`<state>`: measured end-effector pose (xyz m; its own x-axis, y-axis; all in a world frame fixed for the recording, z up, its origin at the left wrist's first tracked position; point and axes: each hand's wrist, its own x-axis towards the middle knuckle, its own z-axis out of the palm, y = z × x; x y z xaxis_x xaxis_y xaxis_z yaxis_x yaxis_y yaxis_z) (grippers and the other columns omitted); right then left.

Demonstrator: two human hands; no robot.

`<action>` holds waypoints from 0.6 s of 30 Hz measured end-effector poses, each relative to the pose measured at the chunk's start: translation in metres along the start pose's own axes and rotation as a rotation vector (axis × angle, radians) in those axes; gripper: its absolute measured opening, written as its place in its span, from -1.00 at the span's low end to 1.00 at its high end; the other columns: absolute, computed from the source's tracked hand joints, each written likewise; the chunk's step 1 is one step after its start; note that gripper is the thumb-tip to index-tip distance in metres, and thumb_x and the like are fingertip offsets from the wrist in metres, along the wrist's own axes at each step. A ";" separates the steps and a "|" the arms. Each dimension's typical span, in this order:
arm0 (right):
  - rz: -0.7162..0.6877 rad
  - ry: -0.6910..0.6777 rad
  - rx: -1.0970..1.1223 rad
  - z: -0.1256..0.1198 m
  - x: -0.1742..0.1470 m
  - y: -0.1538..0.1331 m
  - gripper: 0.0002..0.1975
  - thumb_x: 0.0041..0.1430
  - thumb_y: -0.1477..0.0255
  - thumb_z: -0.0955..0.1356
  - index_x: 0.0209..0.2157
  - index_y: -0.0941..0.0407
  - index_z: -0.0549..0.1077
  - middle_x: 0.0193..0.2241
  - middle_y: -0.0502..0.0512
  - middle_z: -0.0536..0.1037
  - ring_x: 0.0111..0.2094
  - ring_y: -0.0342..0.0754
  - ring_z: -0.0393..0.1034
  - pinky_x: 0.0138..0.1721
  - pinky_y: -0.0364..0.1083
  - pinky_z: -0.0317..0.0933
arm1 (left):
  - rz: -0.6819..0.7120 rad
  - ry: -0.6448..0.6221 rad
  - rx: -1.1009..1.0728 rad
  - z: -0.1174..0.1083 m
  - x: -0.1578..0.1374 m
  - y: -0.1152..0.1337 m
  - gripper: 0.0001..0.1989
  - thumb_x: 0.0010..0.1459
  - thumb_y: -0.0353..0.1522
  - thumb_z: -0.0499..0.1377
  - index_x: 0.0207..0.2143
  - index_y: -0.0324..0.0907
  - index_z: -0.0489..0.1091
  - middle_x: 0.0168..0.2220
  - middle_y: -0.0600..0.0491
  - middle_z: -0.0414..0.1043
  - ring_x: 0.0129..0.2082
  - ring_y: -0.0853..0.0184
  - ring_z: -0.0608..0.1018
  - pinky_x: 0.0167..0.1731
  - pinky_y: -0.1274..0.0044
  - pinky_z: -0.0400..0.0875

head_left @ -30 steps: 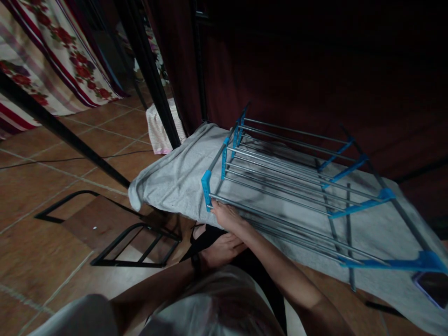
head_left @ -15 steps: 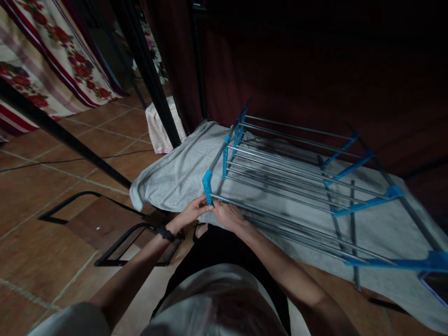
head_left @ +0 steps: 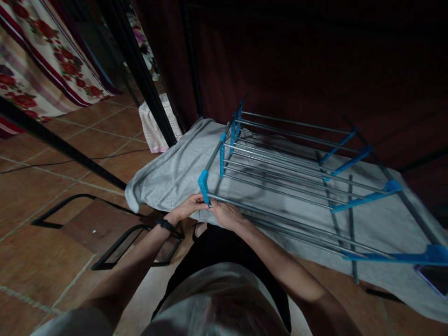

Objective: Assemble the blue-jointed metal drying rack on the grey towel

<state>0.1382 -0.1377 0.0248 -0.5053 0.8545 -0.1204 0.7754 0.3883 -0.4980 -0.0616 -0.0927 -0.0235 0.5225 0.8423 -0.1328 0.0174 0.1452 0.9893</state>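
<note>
Maroon curtain (head_left: 297, 70) fills the dark background; below and to the left extends the tiled floor (head_left: 35, 252). A grey blanket (head_left: 182, 168) covers the raised surface before the wearer, bunched at its left end. A floral curtain (head_left: 45, 65) hangs at upper left. The tiered rack (head_left: 290, 164), built of metal rods between blue end pieces, lies on the blanket, its near left corner in front of the wearer. On the floor at left stands a low black frame with a brown panel (head_left: 91, 224); a striped cloth (head_left: 150, 126) shows beyond the blanket. The right hand (head_left: 226, 214) has its fingers curled at the rack's near left end, tips partly hidden. The left hand (head_left: 189, 206), bearing a dark wristband (head_left: 166, 225), pinches the lower tip of the blue corner bracket (head_left: 203, 182) between thumb and fingers, just beside the right. A phone-like object lies at far right, its dark face (head_left: 437, 277) partly beneath a blue end piece.
</note>
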 end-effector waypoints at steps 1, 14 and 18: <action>0.000 0.001 -0.014 0.000 0.000 0.000 -0.51 0.43 0.27 0.20 0.32 0.03 0.18 0.10 0.22 0.54 0.01 0.15 0.51 -0.04 0.03 0.33 | 0.001 0.006 -0.011 -0.001 0.000 -0.003 -0.55 -0.10 -0.19 0.46 -0.20 -0.26 0.53 -0.21 -0.04 0.60 -0.17 0.22 0.56 0.03 0.32 0.41; -0.022 -0.011 -0.246 0.002 -0.005 -0.004 -0.53 0.48 0.29 0.11 0.30 0.15 0.20 0.07 0.24 0.54 -0.01 0.08 0.51 -0.04 -0.01 0.39 | -0.020 -0.035 -0.299 -0.006 0.008 -0.023 -0.55 -0.15 -0.33 0.51 -0.17 -0.25 0.55 -0.26 0.01 0.60 -0.27 0.29 0.55 -0.13 0.47 0.40; -0.036 -0.023 -0.284 0.001 -0.006 -0.005 -0.55 0.49 0.32 0.06 0.26 0.16 0.25 -0.01 0.26 0.57 -0.10 0.07 0.54 -0.11 0.00 0.41 | -0.050 -0.058 -0.325 -0.006 0.008 -0.020 -0.55 -0.15 -0.32 0.51 -0.18 -0.26 0.56 -0.28 0.02 0.59 -0.31 0.29 0.53 -0.19 0.48 0.38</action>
<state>0.1370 -0.1449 0.0271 -0.5400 0.8318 -0.1283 0.8304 0.5017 -0.2425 -0.0628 -0.0855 -0.0446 0.5759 0.8000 -0.1682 -0.2233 0.3518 0.9090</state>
